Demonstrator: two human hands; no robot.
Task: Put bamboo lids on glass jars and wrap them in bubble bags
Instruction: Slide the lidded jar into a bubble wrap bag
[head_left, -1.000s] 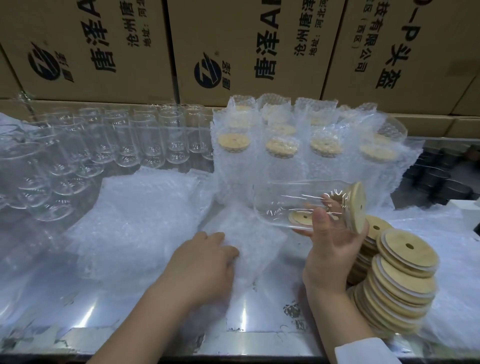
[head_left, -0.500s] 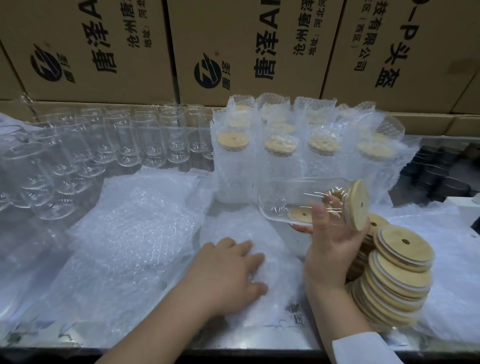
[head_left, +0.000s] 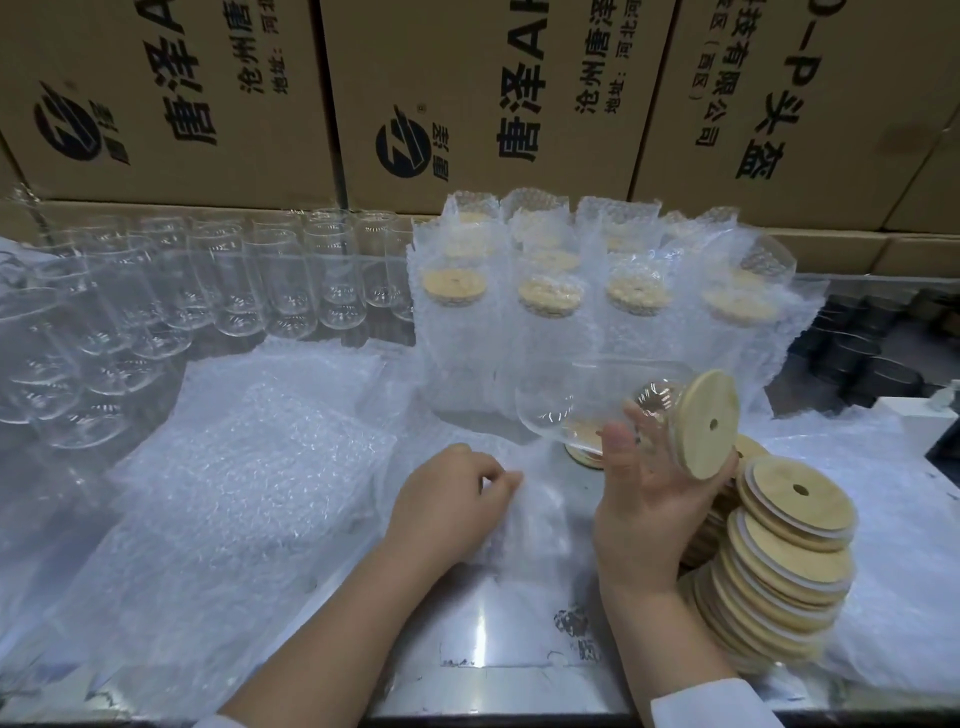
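Right grip (head_left: 649, 499) has the glass jar (head_left: 587, 400) cradled on its side above the table (head_left: 483, 649), thumb across the near wall, fingers curled underneath by the neck, bamboo lid (head_left: 709, 428) already seated and facing right, rounded base pointing left. Left grip (head_left: 447, 499) is curled down on a flat bubble bag (head_left: 524, 519) lying on the table, fingertips pinching at its edge; whether the mouth is parted yet, I cannot tell. The job now, as I read it: peel the two layers apart, hold the mouth wide, and feed the jar in base first, palm backing the lid so it does not pop loose. The glass is clear, slick and smooth; the bag is soft, limp film that could snag. The lid is a pale wooden disc with one small hole. More lean in a lid stack (head_left: 784, 561) just right of the wrist, white seal rings showing; spare bags (head_left: 249, 467) pile up on the left, bare jars (head_left: 280, 291) behind them, wrapped jars (head_left: 545, 332) stand in rows before printed cartons (head_left: 467, 104)
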